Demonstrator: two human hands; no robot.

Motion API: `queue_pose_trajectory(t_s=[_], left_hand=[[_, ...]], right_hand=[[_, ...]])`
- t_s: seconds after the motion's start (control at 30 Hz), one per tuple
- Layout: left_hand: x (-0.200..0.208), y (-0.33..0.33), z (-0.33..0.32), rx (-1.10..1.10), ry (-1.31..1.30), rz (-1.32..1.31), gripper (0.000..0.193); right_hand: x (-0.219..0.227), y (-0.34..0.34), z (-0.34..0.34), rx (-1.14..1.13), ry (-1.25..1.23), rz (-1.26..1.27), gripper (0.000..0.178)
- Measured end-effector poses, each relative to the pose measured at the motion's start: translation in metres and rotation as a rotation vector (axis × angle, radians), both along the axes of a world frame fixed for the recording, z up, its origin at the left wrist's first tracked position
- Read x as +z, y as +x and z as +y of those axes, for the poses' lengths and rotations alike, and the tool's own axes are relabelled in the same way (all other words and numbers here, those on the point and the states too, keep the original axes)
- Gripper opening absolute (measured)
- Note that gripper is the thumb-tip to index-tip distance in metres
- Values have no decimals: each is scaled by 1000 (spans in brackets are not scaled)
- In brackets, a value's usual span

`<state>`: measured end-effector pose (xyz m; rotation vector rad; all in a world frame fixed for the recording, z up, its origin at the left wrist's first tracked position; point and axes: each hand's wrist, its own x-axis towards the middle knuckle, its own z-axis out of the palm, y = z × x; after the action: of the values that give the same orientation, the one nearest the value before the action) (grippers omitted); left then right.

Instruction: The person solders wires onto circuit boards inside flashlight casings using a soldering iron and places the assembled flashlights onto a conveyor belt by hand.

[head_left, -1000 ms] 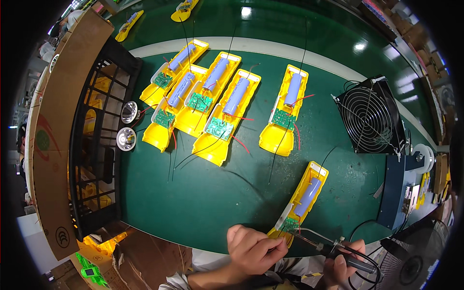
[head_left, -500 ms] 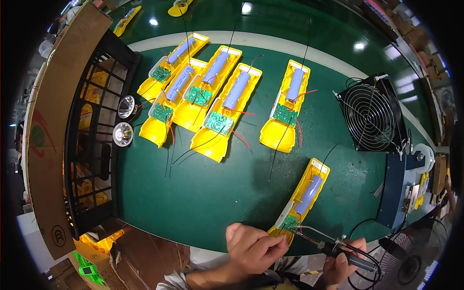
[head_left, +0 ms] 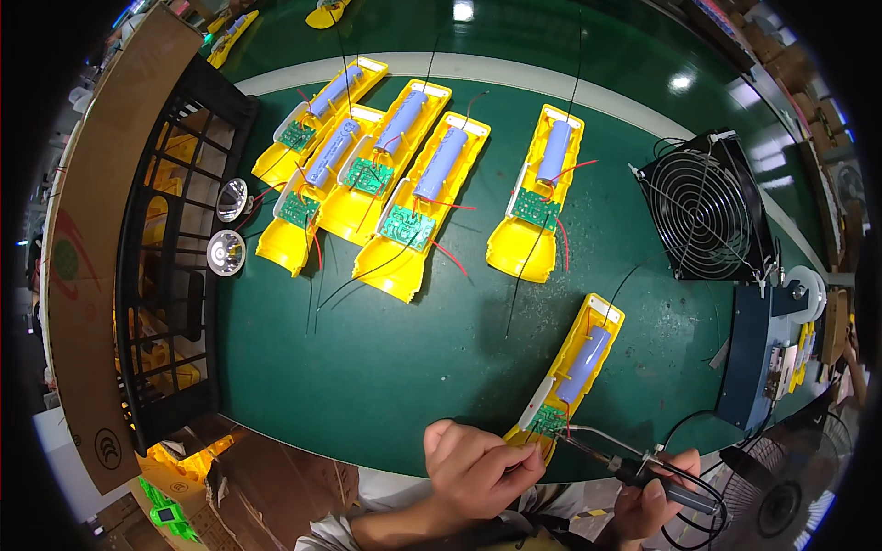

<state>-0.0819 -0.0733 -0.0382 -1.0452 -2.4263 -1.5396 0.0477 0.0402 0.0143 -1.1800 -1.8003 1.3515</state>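
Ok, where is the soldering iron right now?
In the head view it is at the lower right, held in the right hand, its tip on the green circuit board of the nearest yellow housing, beside the left hand.

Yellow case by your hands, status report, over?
Left hand steadies yellow case at its green board. Right hand grips soldering iron, tip at board. Nothing in the way.

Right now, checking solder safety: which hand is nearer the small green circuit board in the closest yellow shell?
Left. The left hand pinches beside the circuit board; the right hand holds the soldering iron farther right.
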Motion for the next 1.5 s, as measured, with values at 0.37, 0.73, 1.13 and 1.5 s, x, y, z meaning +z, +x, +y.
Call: queue_pose_trajectory(t_s=[0.37,0.73,1.13,1.5], left_hand=[[-2,1,-2,-4,-6,50,16],[44,-9,14,-77,-323,-54,50],[102,-108,37,-17,-301,59,40],[43,-391,183,159,-608,99,47]], right_hand=[[-13,12,7,-19,64,115,37],[-21,20,22,-111,12,314,31],[-51,57,53,-106,-268,362,23],[-42,23,65,-130,-226,401,12]])
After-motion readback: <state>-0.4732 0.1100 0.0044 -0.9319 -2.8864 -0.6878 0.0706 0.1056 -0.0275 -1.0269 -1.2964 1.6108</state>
